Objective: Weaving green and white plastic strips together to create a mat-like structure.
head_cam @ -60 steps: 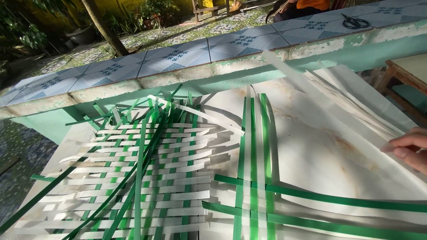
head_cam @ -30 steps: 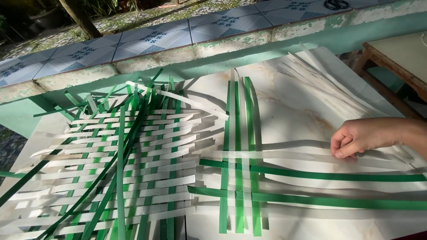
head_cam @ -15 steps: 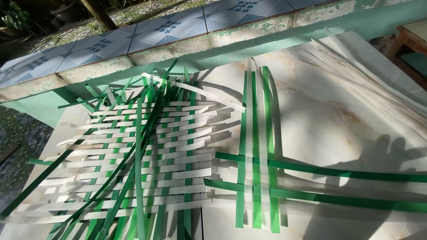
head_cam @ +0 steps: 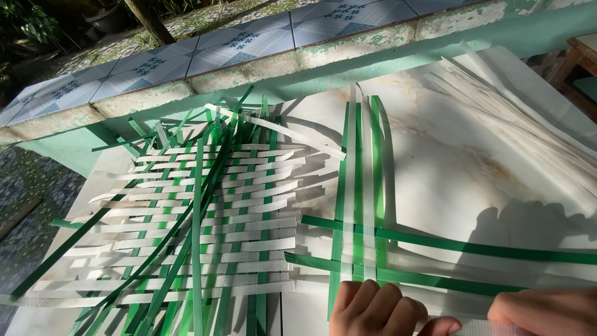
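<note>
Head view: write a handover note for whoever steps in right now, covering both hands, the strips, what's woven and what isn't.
Left hand: fingers pressed flat on the near ends of the upright green and white strips.
Right hand: pinching a white strip at the bottom edge.
Done: the new weave has the upright strips crossed by two green strips. A larger woven mat lies to the left.
Left: most of the uprights' length is uncrossed; loose white strips lie at the far right on the marbled surface.
</note>
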